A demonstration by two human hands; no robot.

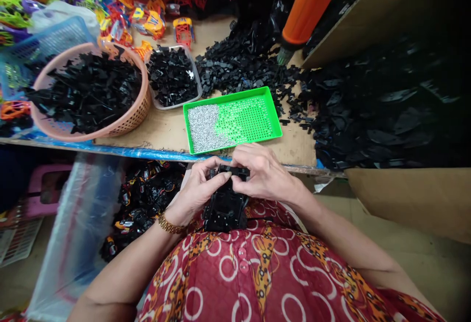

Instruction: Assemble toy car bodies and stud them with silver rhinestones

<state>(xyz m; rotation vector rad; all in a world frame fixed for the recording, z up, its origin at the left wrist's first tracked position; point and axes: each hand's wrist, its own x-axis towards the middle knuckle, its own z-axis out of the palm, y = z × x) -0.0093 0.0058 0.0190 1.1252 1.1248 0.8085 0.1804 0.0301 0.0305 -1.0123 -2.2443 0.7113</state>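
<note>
A black plastic toy car chassis (225, 209) rests against my lap, its far end between my two hands. My left hand (200, 187) is closed around the left side of that end, thumb lying across the top. On the other side, my right hand (261, 172) has its fingers pressed on the same end; a small black part (233, 170) lies between the thumbs, and I cannot tell whether it is separate from the chassis. Just beyond my hands is a green perforated tray (274, 116) with many small silvery metal pieces (204, 128) heaped on its left side.
On the bench stand a pink basket (145, 91) and a clear plastic tub (196, 79), both full of black parts. Loose black parts (243, 67) pile up behind the tray, under an orange tool (312, 5). Orange toy car bodies (152, 22) lie at the back. Assembled toys (150, 204) fill a space below left.
</note>
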